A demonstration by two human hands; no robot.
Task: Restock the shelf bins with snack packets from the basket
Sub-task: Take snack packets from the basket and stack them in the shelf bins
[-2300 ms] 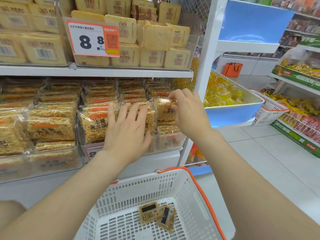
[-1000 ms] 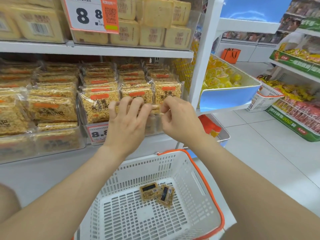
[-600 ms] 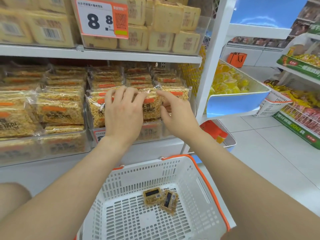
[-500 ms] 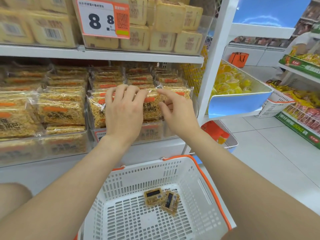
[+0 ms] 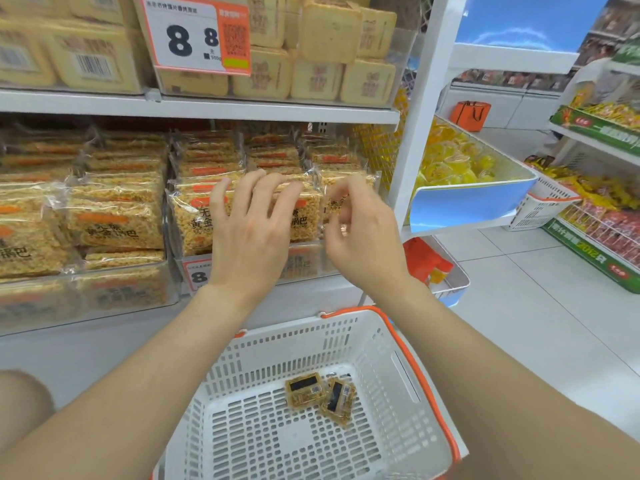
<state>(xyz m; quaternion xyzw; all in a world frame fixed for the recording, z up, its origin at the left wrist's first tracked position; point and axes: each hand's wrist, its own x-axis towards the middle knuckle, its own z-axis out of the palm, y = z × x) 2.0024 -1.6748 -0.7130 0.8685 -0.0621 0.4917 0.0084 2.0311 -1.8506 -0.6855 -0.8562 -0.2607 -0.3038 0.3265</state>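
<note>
1. The left hand [image 5: 247,233] is spread flat, its grip released, against the front packets [image 5: 194,220] in the shelf bin [image 5: 304,261].
2. The right hand [image 5: 360,233] is seen with its grip half curled at the rightmost packet's edge; whether anything is pinched cannot be told.
3. Two snack packets [image 5: 320,396] are left in the basket [image 5: 398,341], below and nearer the right hand, long axes skewed.
4. The bin's price label is hidden behind the left wrist.
</note>
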